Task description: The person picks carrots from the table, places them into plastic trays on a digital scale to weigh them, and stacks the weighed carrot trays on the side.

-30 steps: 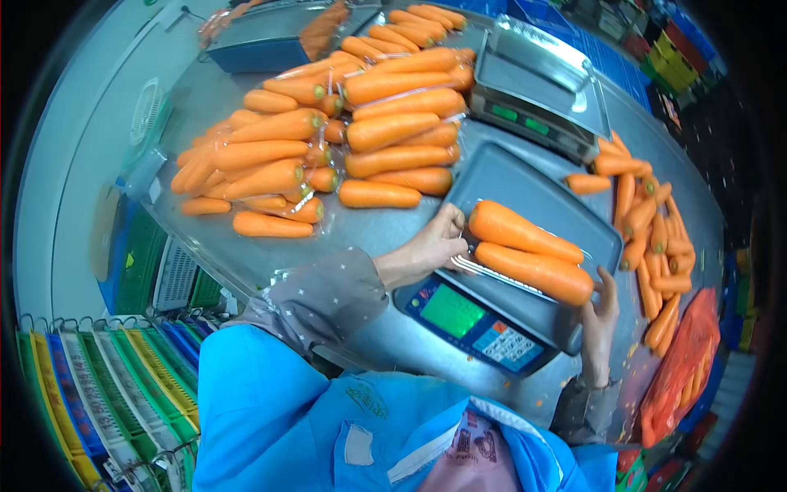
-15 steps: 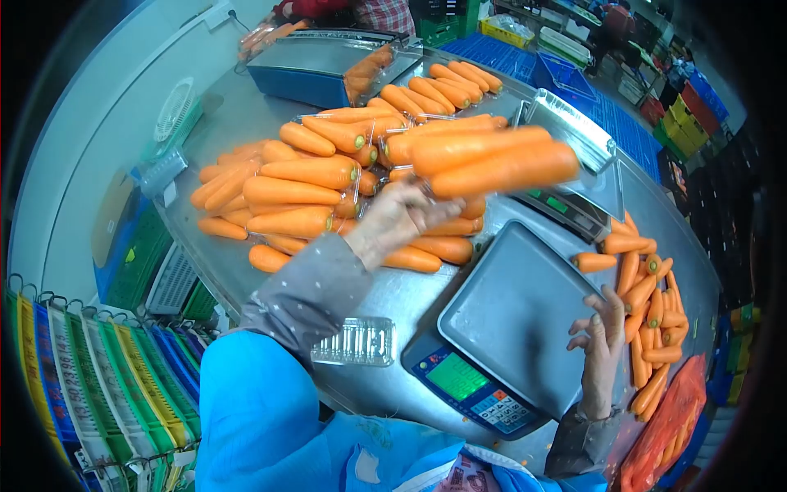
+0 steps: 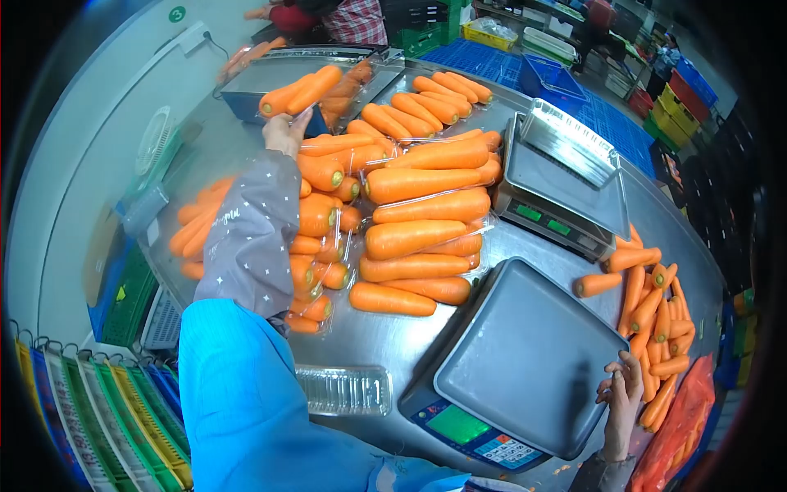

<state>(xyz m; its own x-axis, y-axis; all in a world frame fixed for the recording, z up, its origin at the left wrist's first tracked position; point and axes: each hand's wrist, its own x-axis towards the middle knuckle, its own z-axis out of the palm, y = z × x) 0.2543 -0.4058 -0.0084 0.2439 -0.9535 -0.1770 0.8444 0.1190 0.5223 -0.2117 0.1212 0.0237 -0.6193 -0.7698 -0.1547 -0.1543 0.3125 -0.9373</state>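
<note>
My left hand [image 3: 285, 135] is stretched toward the back left, its fingers closed on the near end of a pack of carrots [image 3: 302, 92] in front of a blue-sided metal machine [image 3: 324, 61]. Below and right of it lie many packed carrots [image 3: 426, 232] in clear trays. My right hand [image 3: 623, 392] hovers at the right edge of the scale's grey pan [image 3: 525, 353], holding nothing, its fingers apart and slightly curled. An empty clear tray [image 3: 344, 390] rests left of the scale.
Loose carrots [image 3: 656, 312] and a red bag [image 3: 676, 422] lie at the right. A second scale [image 3: 557, 193] holds clear trays at the back. Colourful crates [image 3: 98, 410] stand lower left. Other people [image 3: 357, 20] are at the back.
The carrot pack has left the scale pan and moved with my left hand to the back left. My right hand has let go of it. The view has shifted.
</note>
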